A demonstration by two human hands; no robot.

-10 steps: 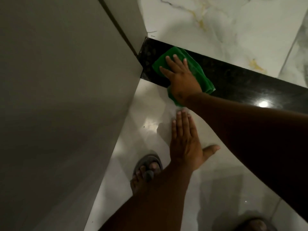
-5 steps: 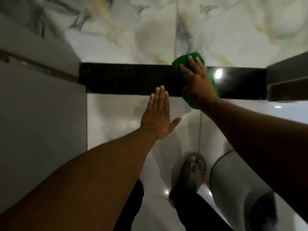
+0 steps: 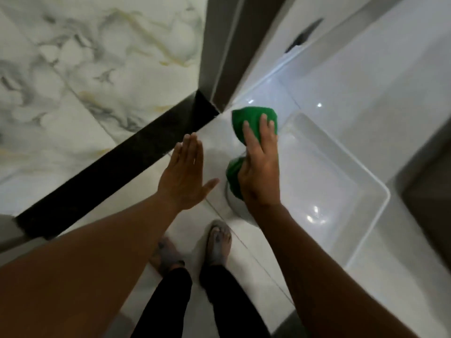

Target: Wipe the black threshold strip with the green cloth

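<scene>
The black threshold strip (image 3: 114,164) runs diagonally from lower left to the door frame at upper centre. My right hand (image 3: 261,167) grips the green cloth (image 3: 253,120), held off the strip and to its right, over the white floor beside a white basin. My left hand (image 3: 185,176) is flat and open with fingers together, hovering just right of the strip and holding nothing. The cloth bunches out above and below my right palm.
A grey door frame (image 3: 227,52) stands at the strip's far end. A white rectangular basin (image 3: 361,181) sits on the floor at right. Marble tiles (image 3: 85,76) lie beyond the strip. My feet in grey sandals (image 3: 219,242) stand below.
The view has swung so the strip now runs diagonally. My right hand with the cloth has left the strip and moved right, toward the basin. My left hand stays open beside the strip.
</scene>
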